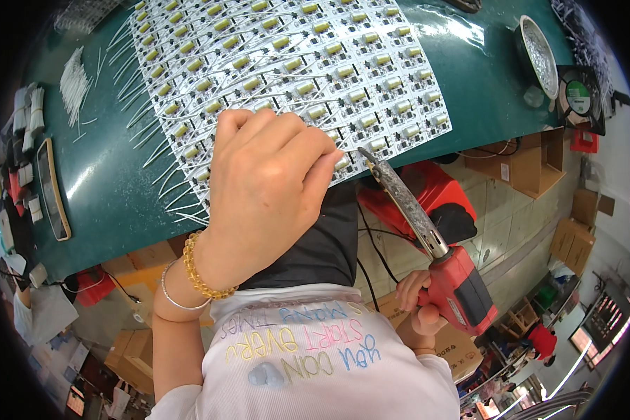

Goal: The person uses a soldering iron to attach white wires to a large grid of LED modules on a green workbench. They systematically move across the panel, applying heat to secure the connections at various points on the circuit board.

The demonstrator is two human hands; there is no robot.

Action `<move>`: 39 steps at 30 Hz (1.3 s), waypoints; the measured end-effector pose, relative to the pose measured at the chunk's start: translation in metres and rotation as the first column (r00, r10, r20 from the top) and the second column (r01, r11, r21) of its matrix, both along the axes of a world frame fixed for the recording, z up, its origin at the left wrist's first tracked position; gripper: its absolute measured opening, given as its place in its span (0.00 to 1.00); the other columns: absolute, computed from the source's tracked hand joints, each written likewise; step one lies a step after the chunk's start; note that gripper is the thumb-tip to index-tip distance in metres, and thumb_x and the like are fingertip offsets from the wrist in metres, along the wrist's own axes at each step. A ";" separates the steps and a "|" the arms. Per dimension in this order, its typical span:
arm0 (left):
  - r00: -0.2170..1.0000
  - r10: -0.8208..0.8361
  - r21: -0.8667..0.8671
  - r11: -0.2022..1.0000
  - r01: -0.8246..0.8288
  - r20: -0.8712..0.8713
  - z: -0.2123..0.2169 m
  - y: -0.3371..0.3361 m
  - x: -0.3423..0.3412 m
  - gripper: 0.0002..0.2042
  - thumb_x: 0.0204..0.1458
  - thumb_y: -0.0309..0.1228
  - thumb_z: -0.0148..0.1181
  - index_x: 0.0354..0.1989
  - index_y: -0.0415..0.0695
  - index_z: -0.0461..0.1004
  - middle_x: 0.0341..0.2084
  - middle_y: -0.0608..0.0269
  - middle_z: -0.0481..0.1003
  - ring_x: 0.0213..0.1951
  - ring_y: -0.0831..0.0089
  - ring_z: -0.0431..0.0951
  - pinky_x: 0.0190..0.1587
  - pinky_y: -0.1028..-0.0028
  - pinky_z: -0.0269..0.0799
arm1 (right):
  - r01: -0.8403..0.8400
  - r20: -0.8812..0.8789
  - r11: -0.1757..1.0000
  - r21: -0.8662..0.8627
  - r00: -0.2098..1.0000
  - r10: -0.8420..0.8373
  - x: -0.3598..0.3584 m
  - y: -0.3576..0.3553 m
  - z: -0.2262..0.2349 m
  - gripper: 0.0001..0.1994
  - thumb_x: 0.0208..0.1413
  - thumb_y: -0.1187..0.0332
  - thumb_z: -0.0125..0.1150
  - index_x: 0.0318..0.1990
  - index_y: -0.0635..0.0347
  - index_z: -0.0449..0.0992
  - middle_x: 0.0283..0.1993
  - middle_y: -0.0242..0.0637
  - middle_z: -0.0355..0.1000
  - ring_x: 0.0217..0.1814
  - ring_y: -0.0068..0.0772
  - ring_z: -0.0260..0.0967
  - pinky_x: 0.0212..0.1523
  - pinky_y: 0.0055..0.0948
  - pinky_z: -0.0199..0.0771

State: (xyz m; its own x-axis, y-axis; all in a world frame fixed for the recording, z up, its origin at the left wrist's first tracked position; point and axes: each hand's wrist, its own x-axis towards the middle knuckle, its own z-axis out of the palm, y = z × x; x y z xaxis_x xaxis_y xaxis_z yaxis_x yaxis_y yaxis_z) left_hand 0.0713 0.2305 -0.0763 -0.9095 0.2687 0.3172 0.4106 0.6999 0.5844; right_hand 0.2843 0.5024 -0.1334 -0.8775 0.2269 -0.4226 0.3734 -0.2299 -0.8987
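Observation:
A large white circuit board panel, with rows of small yellow-green cylindrical parts, lies on the green table. Thin white wires run across it and stick out past its left edge. My left hand rests over the panel's near part, thumb and forefinger pinched together; what lies between them is hidden. In my right hand is a red and black soldering gun, held below the table edge. Its dark tip points up to the panel's near right part, just right of my left fingertips.
Loose white wires lie in a pile at the table's far left, with a phone nearer. A metal bowl and a black fan stand at the right. Below are a red object and cardboard boxes.

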 end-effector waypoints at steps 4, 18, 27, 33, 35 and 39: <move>1.000 0.004 -0.004 1.000 -0.004 0.000 0.000 -0.002 0.000 0.05 0.41 0.23 0.67 0.22 0.44 0.75 0.17 0.68 0.70 0.22 0.71 0.67 0.37 0.71 0.59 | -0.072 -0.123 0.995 0.076 0.989 0.081 -0.020 -0.016 0.017 0.38 0.49 0.36 0.55 0.52 0.64 0.62 0.15 0.28 0.61 0.16 0.25 0.60 0.21 0.27 0.64; 0.998 0.008 -0.036 0.999 -0.010 -0.058 -0.003 -0.007 0.005 0.06 0.39 0.23 0.65 0.23 0.44 0.72 0.21 0.65 0.70 0.28 0.66 0.69 0.39 0.66 0.60 | -0.209 -0.586 0.971 0.116 0.775 0.237 -0.075 -0.037 0.021 0.39 0.54 0.42 0.55 0.57 0.72 0.57 0.15 0.30 0.60 0.14 0.25 0.58 0.20 0.27 0.64; 0.821 0.412 -0.352 0.758 -0.549 -0.394 0.019 -0.164 -0.011 0.09 0.45 0.29 0.63 0.36 0.44 0.76 0.29 0.62 0.73 0.36 0.63 0.72 0.43 0.65 0.63 | 0.068 -0.630 0.852 0.518 0.704 0.327 -0.114 -0.037 0.031 0.35 0.60 0.52 0.54 0.58 0.81 0.55 0.16 0.32 0.59 0.15 0.22 0.54 0.20 0.22 0.61; 0.794 0.375 -0.473 0.652 -0.593 -0.478 -0.002 -0.275 -0.043 0.09 0.47 0.30 0.62 0.35 0.42 0.75 0.31 0.62 0.73 0.38 0.63 0.71 0.43 0.65 0.63 | 0.022 -0.498 0.705 0.709 0.724 0.478 -0.127 -0.009 0.055 0.20 0.59 0.59 0.56 0.40 0.73 0.67 0.19 0.34 0.60 0.17 0.23 0.55 0.20 0.23 0.58; 0.826 0.316 -0.506 0.671 -0.542 -0.466 -0.004 -0.280 -0.050 0.08 0.46 0.30 0.62 0.34 0.42 0.75 0.31 0.62 0.72 0.38 0.63 0.71 0.43 0.66 0.63 | 0.032 -0.473 0.682 0.731 0.745 0.471 -0.123 0.004 0.056 0.16 0.58 0.60 0.58 0.33 0.68 0.67 0.20 0.33 0.60 0.18 0.23 0.56 0.21 0.22 0.57; 0.860 0.302 -0.558 0.662 -0.500 -0.411 -0.011 -0.285 -0.064 0.05 0.46 0.29 0.62 0.29 0.43 0.75 0.29 0.63 0.72 0.38 0.64 0.70 0.42 0.66 0.63 | 0.018 -0.415 0.610 0.792 0.749 0.517 -0.121 0.000 0.065 0.15 0.58 0.62 0.58 0.31 0.68 0.68 0.20 0.33 0.62 0.19 0.23 0.58 0.21 0.23 0.58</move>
